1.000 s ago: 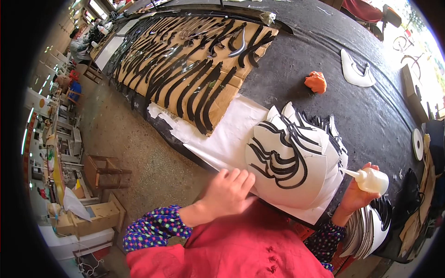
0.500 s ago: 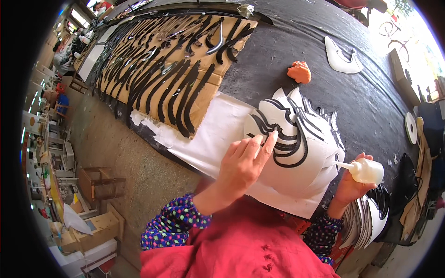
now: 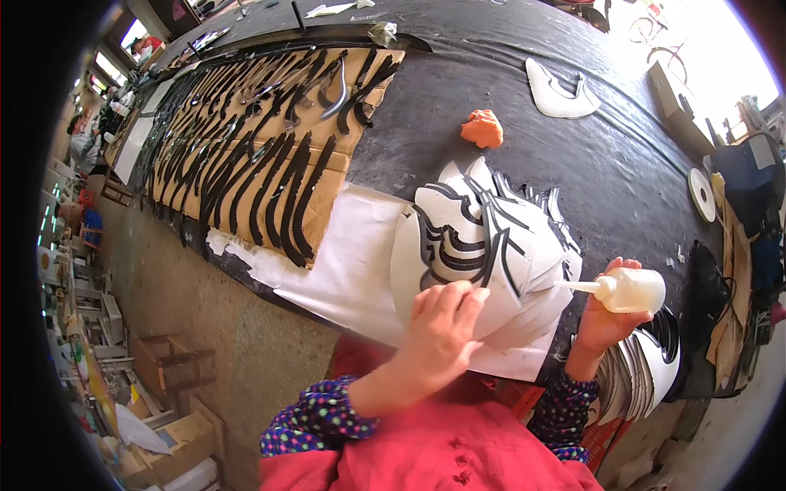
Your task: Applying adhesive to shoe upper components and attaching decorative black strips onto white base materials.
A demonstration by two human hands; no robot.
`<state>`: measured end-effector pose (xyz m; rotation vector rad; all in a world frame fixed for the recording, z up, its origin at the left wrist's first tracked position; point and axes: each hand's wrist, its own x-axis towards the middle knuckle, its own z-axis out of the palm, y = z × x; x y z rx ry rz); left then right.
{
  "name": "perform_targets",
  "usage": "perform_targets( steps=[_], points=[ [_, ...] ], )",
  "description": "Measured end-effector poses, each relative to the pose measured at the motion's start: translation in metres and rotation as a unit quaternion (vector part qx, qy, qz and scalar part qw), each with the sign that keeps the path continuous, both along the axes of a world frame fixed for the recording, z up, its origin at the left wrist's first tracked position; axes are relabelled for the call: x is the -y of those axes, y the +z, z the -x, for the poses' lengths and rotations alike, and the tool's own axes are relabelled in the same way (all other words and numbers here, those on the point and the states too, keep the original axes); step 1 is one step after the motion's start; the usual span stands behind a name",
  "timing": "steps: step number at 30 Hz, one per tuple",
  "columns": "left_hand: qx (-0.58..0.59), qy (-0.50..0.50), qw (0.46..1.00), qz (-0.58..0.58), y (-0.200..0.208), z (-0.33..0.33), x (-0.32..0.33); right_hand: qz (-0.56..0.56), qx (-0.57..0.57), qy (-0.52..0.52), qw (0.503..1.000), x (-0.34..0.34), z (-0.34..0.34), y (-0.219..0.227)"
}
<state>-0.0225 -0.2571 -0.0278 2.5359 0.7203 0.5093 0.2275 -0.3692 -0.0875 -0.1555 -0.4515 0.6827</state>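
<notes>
My left hand (image 3: 440,331) is palm down over the near edge of a stack of white curved cut-out panels (image 3: 536,262). Its fingers are half bent with the thumb apart, and I see nothing held in them. Just beyond the fingertips, black curved strips (image 3: 458,250) lie on the topmost panels. To the right, my right hand (image 3: 604,327) is closed round a translucent squeeze bottle (image 3: 643,291) of pale liquid. The bottle lies nearly level, its long thin nozzle (image 3: 577,286) pointing left over the panels' right edge.
A cardboard sheet (image 3: 332,184) covered with black strips lies at left. White paper (image 3: 360,221) is under the stack. Beyond sit an orange crumpled lump (image 3: 482,129) and a single white panel (image 3: 561,90). More panels (image 3: 634,376) are stacked at lower right, beside the table.
My left hand has drawn back toward me from the black strips. The strips near it, looped before, now run straighter. The bottle is nearer level, and the whole view has shifted.
</notes>
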Motion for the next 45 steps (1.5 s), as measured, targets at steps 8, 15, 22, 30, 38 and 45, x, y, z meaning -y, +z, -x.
perform_targets(
  steps=[8,15,22,30,38,45],
  points=[
    [0.076,0.103,0.976,0.176,0.000,-0.008,-0.006,0.080,0.048,-0.047,0.995,0.007,0.032,0.038],
    [0.131,0.034,0.851,0.508,0.014,-0.001,-0.018,0.116,0.170,-0.127,0.970,0.017,0.054,0.065],
    [0.116,-0.061,0.754,0.644,0.021,0.018,-0.027,0.097,0.219,-0.086,0.967,0.014,0.066,0.082],
    [0.149,-0.060,0.703,0.692,0.021,0.020,-0.026,0.147,0.250,-0.142,0.946,0.011,0.079,0.085],
    [0.136,-0.087,0.685,0.711,0.023,0.019,-0.027,0.145,0.236,-0.100,0.956,0.015,0.077,0.084],
    [0.136,-0.090,0.682,0.714,0.021,0.019,-0.026,0.133,0.234,-0.091,0.959,0.016,0.073,0.082]
  ],
)
